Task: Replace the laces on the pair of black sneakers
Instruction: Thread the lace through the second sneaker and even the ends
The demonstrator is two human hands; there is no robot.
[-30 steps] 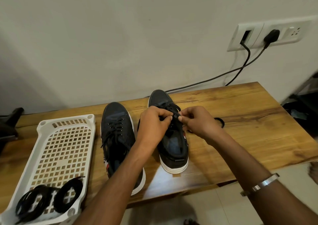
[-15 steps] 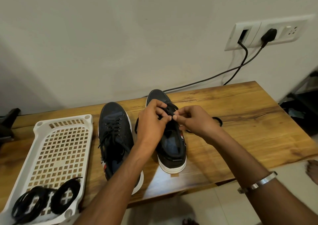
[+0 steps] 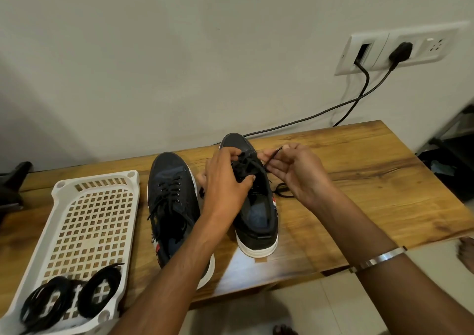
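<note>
I am seeing the right black canvas sneaker (image 3: pixel 254 206) standing on the wooden table (image 3: pixel 372 193) — my left hand (image 3: pixel 225 180) is gripping its laced front, and my right hand (image 3: pixel 297 170) is pinching the black lace end (image 3: pixel 273 156). The second black sneaker (image 3: pixel 171 193) is lying beside a white perforated plastic tray (image 3: pixel 89 219) — coiled black laces (image 3: pixel 74 298) inside.
</note>
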